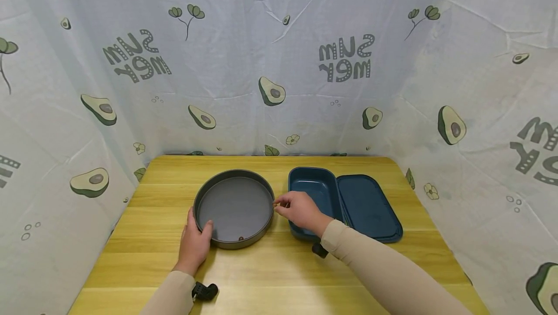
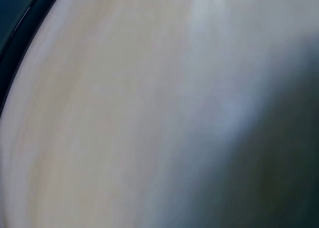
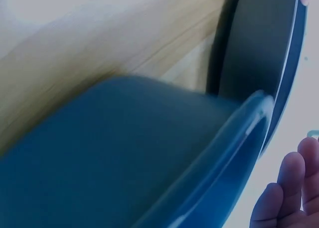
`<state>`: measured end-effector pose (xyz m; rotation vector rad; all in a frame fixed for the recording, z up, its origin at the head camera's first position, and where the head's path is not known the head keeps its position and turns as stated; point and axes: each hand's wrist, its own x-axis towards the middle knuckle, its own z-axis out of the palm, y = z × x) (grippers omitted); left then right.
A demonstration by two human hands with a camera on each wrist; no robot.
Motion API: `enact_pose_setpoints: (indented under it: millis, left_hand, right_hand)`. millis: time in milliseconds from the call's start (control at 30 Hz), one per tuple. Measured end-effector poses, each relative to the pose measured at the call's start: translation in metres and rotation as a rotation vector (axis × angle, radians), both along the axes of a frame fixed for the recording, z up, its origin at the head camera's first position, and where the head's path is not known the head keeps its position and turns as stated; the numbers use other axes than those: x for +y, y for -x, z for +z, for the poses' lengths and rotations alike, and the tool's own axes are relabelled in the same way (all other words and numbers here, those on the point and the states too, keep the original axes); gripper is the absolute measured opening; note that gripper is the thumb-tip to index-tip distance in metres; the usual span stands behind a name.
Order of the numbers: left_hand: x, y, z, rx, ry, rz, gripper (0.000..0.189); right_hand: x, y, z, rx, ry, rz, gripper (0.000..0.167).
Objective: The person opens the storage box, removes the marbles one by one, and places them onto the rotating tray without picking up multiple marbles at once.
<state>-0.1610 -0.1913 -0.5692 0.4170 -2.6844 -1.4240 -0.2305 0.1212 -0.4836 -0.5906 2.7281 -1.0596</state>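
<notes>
A round dark grey cake pan (image 1: 235, 203) sits on the table, and a small reddish-brown ring-like piece (image 1: 241, 238) lies inside by its near wall. My left hand (image 1: 196, 244) grips the pan's near-left rim, thumb inside and fingers along the outer wall. At the pan's right rim, my right hand (image 1: 301, 210) pinches a tiny object (image 3: 313, 133) with a pale greenish edge at the fingertips; its kind I cannot tell. The right wrist and forearm pass over a blue rectangular box (image 1: 311, 173), which holds nothing in its visible part. Blurred tabletop fills most of the left wrist view.
A flat blue lid (image 1: 370, 206) lies right of the box, against its side. The wood-grain table (image 1: 161, 194) ends at a white curtain (image 1: 244, 126) printed with avocados, hanging behind and on both sides. Black straps with small devices (image 1: 205, 291) sit on the wrists.
</notes>
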Motion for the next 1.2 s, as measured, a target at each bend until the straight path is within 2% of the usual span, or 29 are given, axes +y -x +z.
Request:
enact_pose_setpoints:
  millis: [167, 333, 567, 733, 967, 1133, 1200]
  left_hand:
    - [-0.001, 0.001, -0.006, 0.005, 0.013, 0.003, 0.083]
    - [-0.002, 0.002, -0.011, 0.019, 0.024, 0.008, 0.082]
    - [-0.002, 0.001, -0.011, 0.011, 0.011, 0.007, 0.082]
    - [-0.001, 0.001, -0.010, 0.002, 0.011, 0.006, 0.083]
    - [-0.001, 0.001, -0.010, -0.004, 0.007, -0.003, 0.083]
    - [-0.001, 0.002, -0.007, 0.004, 0.007, -0.007, 0.083]
    - [-0.002, 0.002, -0.006, 0.005, 0.011, -0.007, 0.083]
  right_hand:
    - [-0.012, -0.001, -0.001, -0.005, -0.012, 0.057, 0.017]
    - [-0.026, -0.001, -0.002, 0.032, -0.064, 0.107, 0.017]
    - [-0.042, -0.003, -0.002, 0.034, -0.128, 0.124, 0.017]
    - [-0.044, -0.004, -0.001, 0.032, -0.151, 0.133, 0.024]
    - [-0.025, 0.000, 0.011, 0.032, -0.176, 0.094, 0.028]
    - [0.005, 0.007, 0.020, 0.149, -0.314, 0.086, 0.026]
    - [0.018, 0.011, 0.020, 0.175, -0.379, 0.113, 0.026]
